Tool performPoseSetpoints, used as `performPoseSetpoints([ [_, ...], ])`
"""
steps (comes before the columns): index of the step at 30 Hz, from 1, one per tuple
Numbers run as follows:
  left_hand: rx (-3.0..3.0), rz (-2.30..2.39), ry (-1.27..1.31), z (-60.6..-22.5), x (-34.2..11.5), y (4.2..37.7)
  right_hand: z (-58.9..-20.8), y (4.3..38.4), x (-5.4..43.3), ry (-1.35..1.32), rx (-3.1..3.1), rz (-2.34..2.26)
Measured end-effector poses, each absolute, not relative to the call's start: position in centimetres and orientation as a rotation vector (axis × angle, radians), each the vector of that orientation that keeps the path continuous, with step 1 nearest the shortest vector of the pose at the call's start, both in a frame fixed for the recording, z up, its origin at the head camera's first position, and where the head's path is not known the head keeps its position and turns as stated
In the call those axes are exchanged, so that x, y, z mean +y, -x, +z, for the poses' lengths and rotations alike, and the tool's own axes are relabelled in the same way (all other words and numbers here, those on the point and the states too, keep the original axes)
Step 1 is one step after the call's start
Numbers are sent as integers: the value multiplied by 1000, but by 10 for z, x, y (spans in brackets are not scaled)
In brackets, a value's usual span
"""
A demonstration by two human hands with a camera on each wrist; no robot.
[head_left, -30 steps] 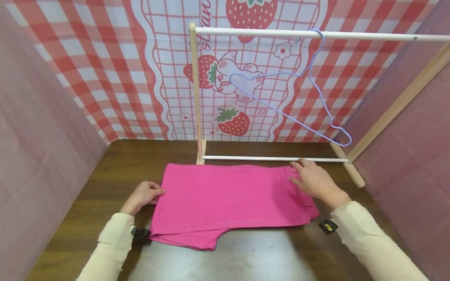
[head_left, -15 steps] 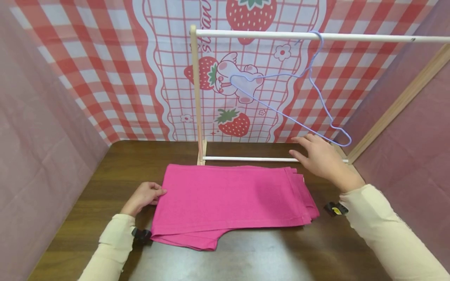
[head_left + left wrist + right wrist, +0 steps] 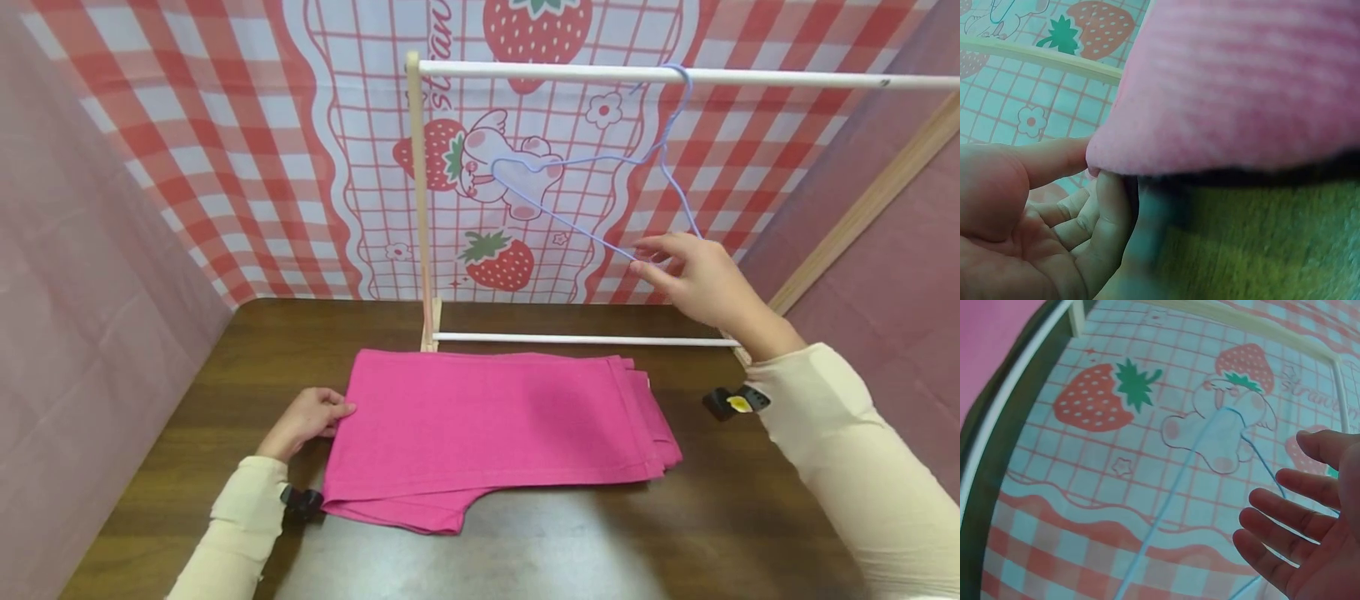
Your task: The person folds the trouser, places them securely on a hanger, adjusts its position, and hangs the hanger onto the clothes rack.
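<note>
Now the folded pink trousers (image 3: 487,425) lie on the wooden table (image 3: 202,458), left edge pinched by the left hand (image 3: 309,415); up rises the right hand (image 3: 701,279), above and beyond them, half-open, seemingly holding nothing, to the lavender hanger (image 3: 664,142), contact unclear. Attention seems to shift there.

A red-and-white checked cloth (image 3: 360,171), printed with strawberries (image 3: 498,262), flowers (image 3: 605,110) and a cartoon animal (image 3: 489,143), hangs behind a brown table (image 3: 191,446). Plain pink curtains (image 3: 112,317) flank it left and right. On the table stands a pale wooden rack (image 3: 421,192) with white bars (image 3: 525,71).
</note>
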State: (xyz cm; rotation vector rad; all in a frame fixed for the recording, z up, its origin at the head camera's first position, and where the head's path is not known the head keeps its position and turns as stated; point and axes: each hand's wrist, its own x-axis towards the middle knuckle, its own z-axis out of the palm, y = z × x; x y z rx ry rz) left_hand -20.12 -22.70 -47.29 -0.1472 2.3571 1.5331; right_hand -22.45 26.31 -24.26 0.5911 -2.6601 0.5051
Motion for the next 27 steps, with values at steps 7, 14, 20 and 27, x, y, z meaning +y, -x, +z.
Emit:
performPoseSetpoints([
  [7,2351,1540,169,-473,-227,201,-215,234,265,-420,-2662,754],
  [14,2367,1516,160,-473,-227,201,-192,249,271,-326,-2581,1039],
  [20,2356,1525,167,-472,-226,200,-174,262,270,-247,-2467,1345],
  [27,2359,1532,170,-473,-226,200,-163,276,263,-153,-2337,1549],
])
